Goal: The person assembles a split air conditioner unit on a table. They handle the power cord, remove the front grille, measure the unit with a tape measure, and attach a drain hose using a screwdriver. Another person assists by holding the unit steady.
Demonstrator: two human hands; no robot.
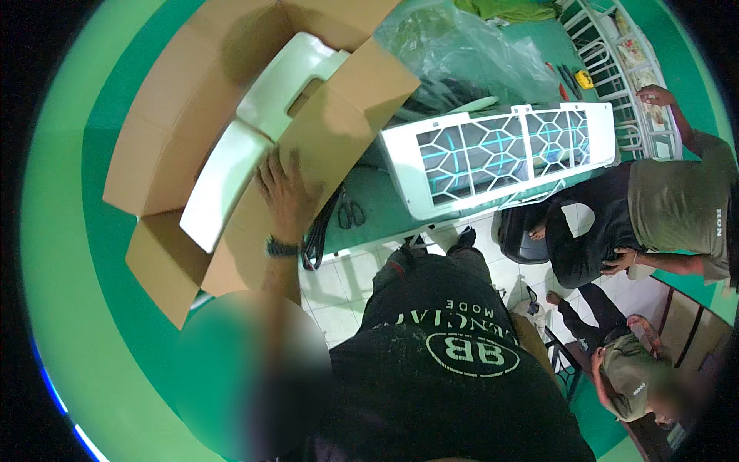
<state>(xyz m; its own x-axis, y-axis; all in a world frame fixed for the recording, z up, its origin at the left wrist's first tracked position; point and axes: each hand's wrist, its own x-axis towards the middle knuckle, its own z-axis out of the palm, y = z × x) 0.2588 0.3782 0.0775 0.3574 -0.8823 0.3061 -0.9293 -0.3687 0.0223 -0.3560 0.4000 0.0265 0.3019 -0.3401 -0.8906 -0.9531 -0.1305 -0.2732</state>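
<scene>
Left hand (283,192): fingers spread, no object grasped, laid on near flap of cardboard box (331,138), left. Right hand: out of view, state undeterminable. White moulded parts (227,185): in box. Scissors (351,211): right of hand, on green table (373,185). White grille panel (528,146): farther right.

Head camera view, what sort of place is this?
Probably a workshop or assembly room, judging by the scissors, what looks like a yellow tape measure, and an open cardboard box holding white molded pieces.
</scene>
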